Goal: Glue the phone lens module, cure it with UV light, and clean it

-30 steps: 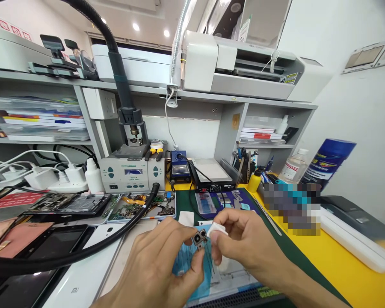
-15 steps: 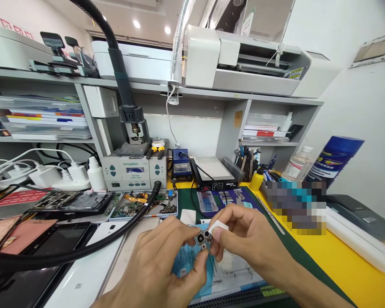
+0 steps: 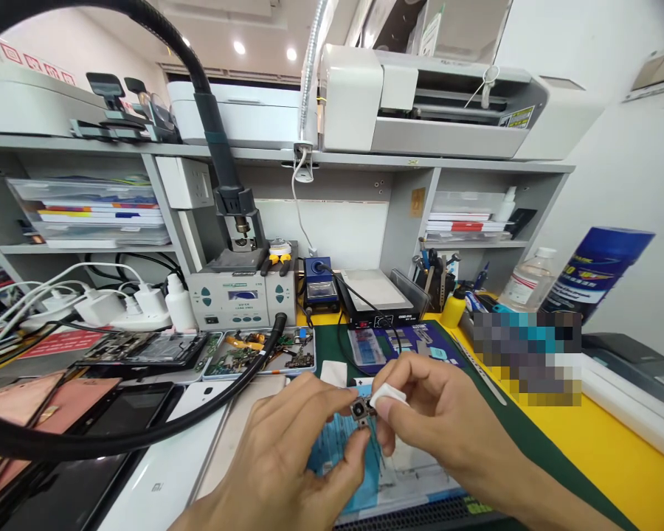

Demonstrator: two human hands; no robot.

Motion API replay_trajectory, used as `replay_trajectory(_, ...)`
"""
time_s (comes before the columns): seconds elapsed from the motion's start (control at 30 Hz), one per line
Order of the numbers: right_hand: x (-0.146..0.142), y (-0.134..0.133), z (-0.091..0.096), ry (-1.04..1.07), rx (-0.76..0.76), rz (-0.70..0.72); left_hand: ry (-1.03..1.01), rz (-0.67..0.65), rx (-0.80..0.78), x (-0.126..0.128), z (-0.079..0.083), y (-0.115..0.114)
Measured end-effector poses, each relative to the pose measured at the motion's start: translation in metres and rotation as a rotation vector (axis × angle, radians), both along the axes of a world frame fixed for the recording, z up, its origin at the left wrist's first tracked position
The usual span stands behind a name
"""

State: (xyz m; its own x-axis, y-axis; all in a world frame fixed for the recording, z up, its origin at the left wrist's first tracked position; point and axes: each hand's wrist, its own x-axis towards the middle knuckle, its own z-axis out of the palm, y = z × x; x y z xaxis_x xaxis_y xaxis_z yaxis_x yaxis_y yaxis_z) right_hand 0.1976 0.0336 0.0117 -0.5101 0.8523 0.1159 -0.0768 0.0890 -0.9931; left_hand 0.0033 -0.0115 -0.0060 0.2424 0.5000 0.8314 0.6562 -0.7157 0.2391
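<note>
My left hand point(image 3: 288, 464) pinches a small dual-lens camera module point(image 3: 361, 410) between thumb and forefinger, low in the middle of the view. My right hand point(image 3: 437, 420) is closed on a small white pad point(image 3: 386, 396) and presses it against the module's right side. Both hands hover above a blue-and-white sheet point(image 3: 343, 464) lying on the green mat point(image 3: 509, 435).
A black hose point(image 3: 144, 435) sweeps across the left. Behind the hands stand a tray of circuit parts point(image 3: 254, 354), a grey rework station point(image 3: 243, 295) and a black hot plate point(image 3: 381, 302). Phones and back covers point(image 3: 105, 420) lie left. A blue can point(image 3: 597, 273) stands right.
The view has shifted a little, so the hands sit slightly to the right. The white pad stays against the module; the grips are the same.
</note>
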Motion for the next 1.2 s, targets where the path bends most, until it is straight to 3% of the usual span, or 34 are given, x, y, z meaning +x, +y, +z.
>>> replay_trajectory(0.3,0.001,0.006,0.005,0.147,-0.391,0.146,-0.245,-0.098,-0.301,0.002,-0.005,0.002)
replay_trajectory(0.5,0.004,0.007,0.005,0.188,-0.454,0.194,-0.446,-0.222,-0.708,0.001,-0.009,0.003)
replay_trajectory(0.73,0.003,0.005,0.009,0.143,-0.397,0.153,-0.596,-0.394,-0.848,0.001,-0.002,0.002)
replay_trajectory(0.87,0.003,0.002,0.008,0.067,-0.261,0.116,-0.653,-0.445,-0.905,0.001,-0.006,0.002)
replay_trajectory(1.2,0.002,-0.011,0.003,-0.082,0.089,-0.008,-0.711,-0.323,-0.899,0.005,-0.003,0.002)
